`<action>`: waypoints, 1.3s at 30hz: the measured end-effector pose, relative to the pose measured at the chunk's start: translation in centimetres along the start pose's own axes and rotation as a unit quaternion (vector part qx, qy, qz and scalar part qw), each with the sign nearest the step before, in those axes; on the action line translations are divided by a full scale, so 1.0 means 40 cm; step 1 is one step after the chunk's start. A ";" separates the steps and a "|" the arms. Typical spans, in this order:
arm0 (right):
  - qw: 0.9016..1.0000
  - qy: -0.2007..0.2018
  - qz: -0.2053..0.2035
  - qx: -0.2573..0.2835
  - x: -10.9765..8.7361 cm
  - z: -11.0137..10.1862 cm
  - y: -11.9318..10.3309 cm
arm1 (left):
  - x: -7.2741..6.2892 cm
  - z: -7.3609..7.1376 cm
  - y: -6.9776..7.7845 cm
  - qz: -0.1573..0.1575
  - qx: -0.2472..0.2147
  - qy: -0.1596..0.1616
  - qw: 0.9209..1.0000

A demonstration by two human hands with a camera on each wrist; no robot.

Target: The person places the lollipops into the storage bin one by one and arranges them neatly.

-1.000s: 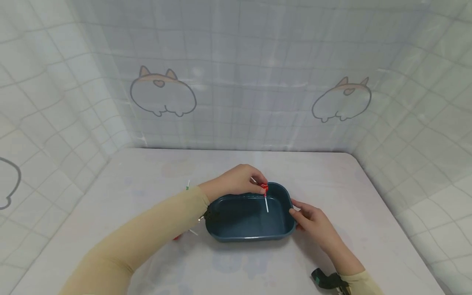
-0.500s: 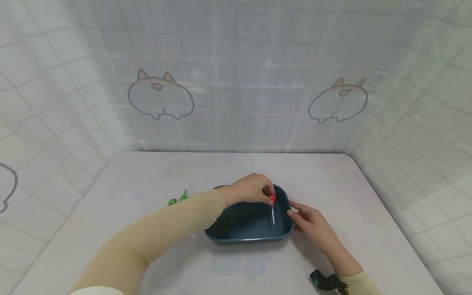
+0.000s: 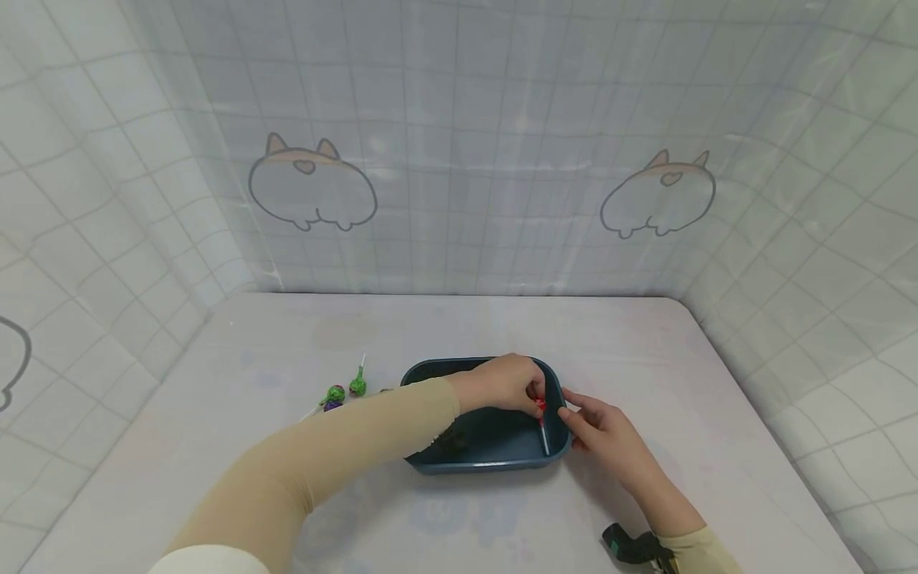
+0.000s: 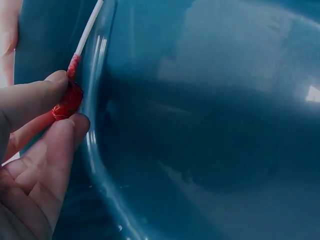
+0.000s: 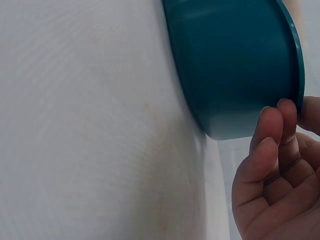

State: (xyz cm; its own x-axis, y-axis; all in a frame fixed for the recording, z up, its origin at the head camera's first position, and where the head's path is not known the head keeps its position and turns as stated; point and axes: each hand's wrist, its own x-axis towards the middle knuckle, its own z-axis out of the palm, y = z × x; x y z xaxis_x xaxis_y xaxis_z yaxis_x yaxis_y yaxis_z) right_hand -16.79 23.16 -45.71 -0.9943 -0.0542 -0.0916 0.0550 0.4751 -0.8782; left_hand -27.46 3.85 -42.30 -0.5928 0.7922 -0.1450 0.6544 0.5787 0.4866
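Observation:
My left hand (image 3: 511,383) is inside the deep blue plastic basin (image 3: 480,467), at its right end. Its thumb and fingers pinch a red-wrapped lollipop (image 4: 68,102) by the head. The white stick (image 3: 544,440) points toward the basin's near right corner, and the left wrist view shows the candy close to the inner end wall. My right hand (image 3: 610,434) grips the basin's right rim, thumb at the edge and fingertips (image 5: 267,122) against the outer wall.
Green-wrapped lollipops (image 3: 358,385) and a purple one (image 3: 332,405) lie on the pale table left of the basin, partly covered by the left sleeve (image 3: 344,462). A dark strapped device (image 3: 634,548) is at the right wrist. A tile-patterned curtain (image 3: 466,175) stands behind the table.
My left hand has moved right and down into the basin with the red lollipop. Lollipops left of the basin have come out from behind the sleeve. The right hand stays at the rim.

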 end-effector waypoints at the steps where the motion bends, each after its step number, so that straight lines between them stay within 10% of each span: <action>1: 1.000 0.000 -0.001 -0.001 0.001 0.000 0.001 | 0.002 0.004 0.001 0.000 -0.001 -0.002 1.000; 39: 1.000 -0.003 -0.001 -0.005 0.002 0.001 0.003 | 0.004 0.042 -0.014 -0.014 -0.041 -0.002 0.999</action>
State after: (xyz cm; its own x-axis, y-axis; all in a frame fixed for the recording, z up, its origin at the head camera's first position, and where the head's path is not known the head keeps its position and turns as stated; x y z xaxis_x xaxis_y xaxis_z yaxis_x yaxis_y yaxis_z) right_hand -16.84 23.18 -45.84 -0.9939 -0.0601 -0.0928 0.0523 0.4840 -0.8735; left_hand -27.11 3.97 -44.04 -0.6086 0.7766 -0.1626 0.5967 0.5831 0.5514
